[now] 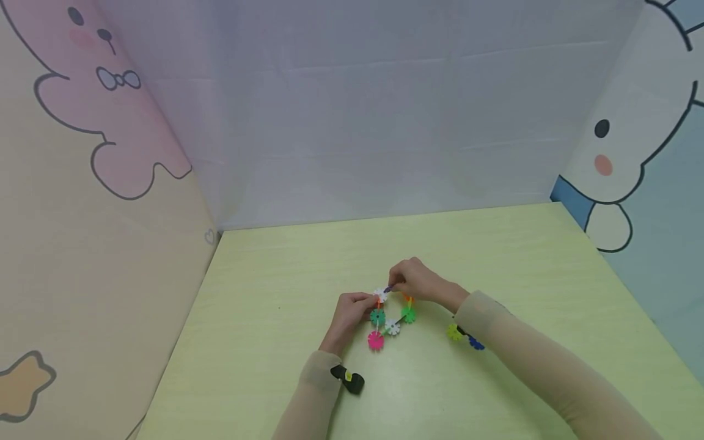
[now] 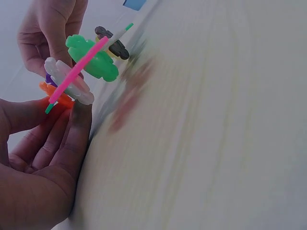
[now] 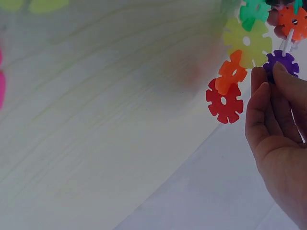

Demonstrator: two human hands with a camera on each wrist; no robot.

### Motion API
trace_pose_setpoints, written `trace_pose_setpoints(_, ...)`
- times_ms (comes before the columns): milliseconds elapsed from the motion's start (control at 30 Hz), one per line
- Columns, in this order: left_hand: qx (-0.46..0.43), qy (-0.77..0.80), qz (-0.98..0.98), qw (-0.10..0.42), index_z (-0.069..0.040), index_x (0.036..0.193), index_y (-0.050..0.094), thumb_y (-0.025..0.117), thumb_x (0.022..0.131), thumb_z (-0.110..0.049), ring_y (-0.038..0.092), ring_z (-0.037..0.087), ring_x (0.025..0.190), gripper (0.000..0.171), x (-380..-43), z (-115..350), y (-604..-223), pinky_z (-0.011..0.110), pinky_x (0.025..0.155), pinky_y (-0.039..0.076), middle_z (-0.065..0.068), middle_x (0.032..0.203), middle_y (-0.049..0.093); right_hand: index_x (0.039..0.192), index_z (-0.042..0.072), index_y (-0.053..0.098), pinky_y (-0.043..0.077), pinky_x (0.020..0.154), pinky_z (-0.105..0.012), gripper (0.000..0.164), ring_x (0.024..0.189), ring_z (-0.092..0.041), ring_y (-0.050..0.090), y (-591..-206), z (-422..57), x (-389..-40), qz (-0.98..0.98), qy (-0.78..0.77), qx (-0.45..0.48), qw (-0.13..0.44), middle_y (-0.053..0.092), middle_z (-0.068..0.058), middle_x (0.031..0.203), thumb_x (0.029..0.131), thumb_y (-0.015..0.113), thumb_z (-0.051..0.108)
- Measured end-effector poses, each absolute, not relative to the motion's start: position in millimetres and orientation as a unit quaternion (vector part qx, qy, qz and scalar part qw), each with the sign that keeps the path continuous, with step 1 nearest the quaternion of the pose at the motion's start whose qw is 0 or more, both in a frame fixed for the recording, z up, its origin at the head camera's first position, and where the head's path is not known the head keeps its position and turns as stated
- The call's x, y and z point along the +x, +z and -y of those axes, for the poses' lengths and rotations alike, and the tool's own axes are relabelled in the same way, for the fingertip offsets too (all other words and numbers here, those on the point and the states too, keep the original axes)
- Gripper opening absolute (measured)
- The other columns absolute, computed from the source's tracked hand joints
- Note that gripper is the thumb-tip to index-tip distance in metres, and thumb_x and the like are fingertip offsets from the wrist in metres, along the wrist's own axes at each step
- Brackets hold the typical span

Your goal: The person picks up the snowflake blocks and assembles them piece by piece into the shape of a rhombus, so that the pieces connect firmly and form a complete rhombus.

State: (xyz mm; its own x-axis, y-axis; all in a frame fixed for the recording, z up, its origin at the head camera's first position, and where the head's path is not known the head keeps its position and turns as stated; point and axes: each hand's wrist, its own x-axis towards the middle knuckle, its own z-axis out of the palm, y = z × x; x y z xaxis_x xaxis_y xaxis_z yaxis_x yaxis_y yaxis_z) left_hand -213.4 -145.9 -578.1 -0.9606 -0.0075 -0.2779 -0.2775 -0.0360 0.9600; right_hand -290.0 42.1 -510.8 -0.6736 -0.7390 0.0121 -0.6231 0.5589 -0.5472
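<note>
Several notched plastic snowflake discs are joined into a curved chain above the table. My left hand (image 1: 348,315) pinches it at an orange disc (image 2: 56,94), close to a white disc (image 1: 381,296). Teal (image 1: 377,316) and pink (image 1: 376,340) discs hang below. With thumb and fingertips, my right hand (image 1: 419,281) pinches a purple disc (image 3: 282,65), which meets a white disc edge-on at the chain. Beside that hand in the right wrist view are yellow (image 3: 247,43), orange (image 3: 232,73) and red (image 3: 225,101) linked discs.
On the pale yellow-green table (image 1: 247,342), a yellow-green disc (image 1: 454,332) and a blue disc (image 1: 476,343) lie by the right forearm, with a dark piece between them. A white curtain (image 1: 341,122) stands behind the table's far edge; printed panels flank both sides.
</note>
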Motion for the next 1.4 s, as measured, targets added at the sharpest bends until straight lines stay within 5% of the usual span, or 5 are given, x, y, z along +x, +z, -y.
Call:
trace_pose_setpoints(567,-0.111,0.719,-0.681,0.082,0.003,0.089,0.074,0.070,0.088,-0.018,0.059,0.010,0.063,0.021,-214,146,-580,0.025,0.059,0.049,0.006,0.077,0.067,0.076,0.011,0.072,0.049,0.065,-0.027,0.012,0.068,-0.007,0.058,-516,-38,-291,-0.864,-0.276,-0.413,0.079,0.067,0.004,0.075,0.084,0.072,0.001)
trace_pose_setpoints(1400,-0.087,0.743,-0.654,0.112,0.002,0.088,0.070,0.067,0.089,-0.017,0.068,0.022,0.072,0.020,-223,151,-592,0.029,0.063,0.054,0.017,0.080,0.070,0.090,0.005,0.072,0.051,0.077,-0.033,0.011,0.084,-0.016,0.065,-513,-27,-282,-0.873,-0.244,-0.416,0.072,0.070,-0.002,0.088,0.087,0.065,-0.003)
